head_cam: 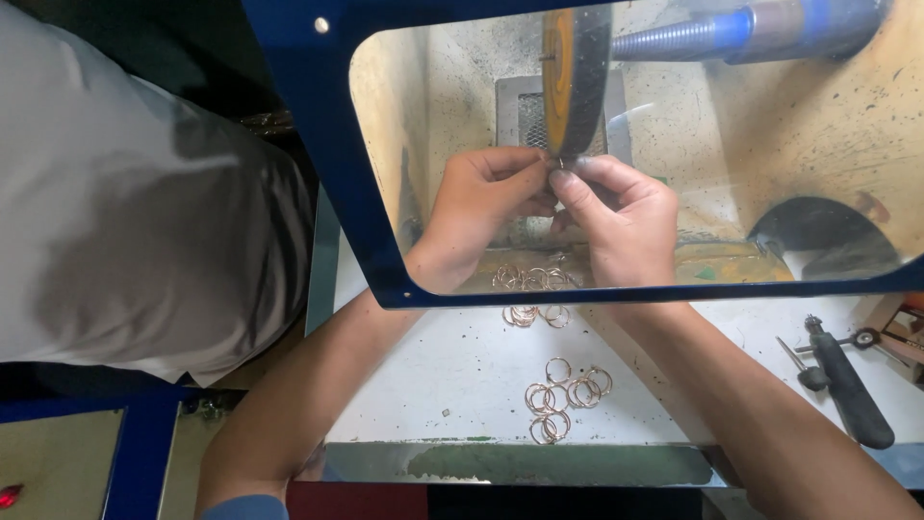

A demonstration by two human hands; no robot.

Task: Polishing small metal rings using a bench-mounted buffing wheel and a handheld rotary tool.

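Ring (560, 164) is pinched by both hands, left (481, 197) and right (616, 217), against the wheel (575, 77) behind the shield (327, 173). Two ring piles (563, 395) wait on the table (452, 366); much seemingly remains.

piece at the wheel: held between the fingertips of the left hand (484, 197) and right hand (619, 217), too small and covered to tell its shape
polishing wheel (575, 77): top cut off by the upper edge
forearms: run out past the bottom edge
black-handled tool (851, 387): tip detail too small to make out
rings behind shield (529, 278): blurred by the clear panel, count unclear
neighbouring person's white garment (125, 212): cut by the left edge
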